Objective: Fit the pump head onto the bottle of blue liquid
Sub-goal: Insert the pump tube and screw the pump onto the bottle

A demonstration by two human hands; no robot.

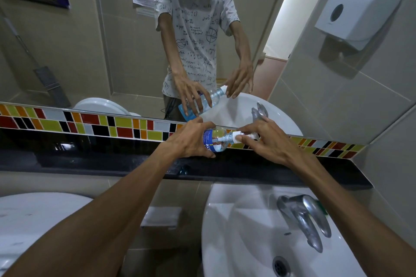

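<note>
Left hand: wrapped round the lower body of the bottle, thumb on top, fingers underneath, the label partly covered. Right hand: closed by thumb and fingertips on the pump head, the other fingers spread loosely.

Bottle: clear plastic, blue-and-white label, held tipped well over with the neck toward the right, above the black bench and just before the tiled strip. Little liquid is seen in the upper part; in the mirror blue liquid is seen pooled toward the base. Judged light, part full, with thin walls likely to give under a hard squeeze. Best held where it is held, round the labelled middle, which offers more friction than bare wet plastic.

Pump head: white, small, rigid, seated at the neck with its dip tube seen inside the bottle. Whether the collar is threaded home cannot be told. Best taken by the collar for turning, not by the spout, which would be levered or pressed down.

Risk noted: with the bottle so tilted, liquid may be spilled at the neck until the collar is tight.

Surroundings: white basin with chrome tap below; white dispenser on the right wall.
</note>
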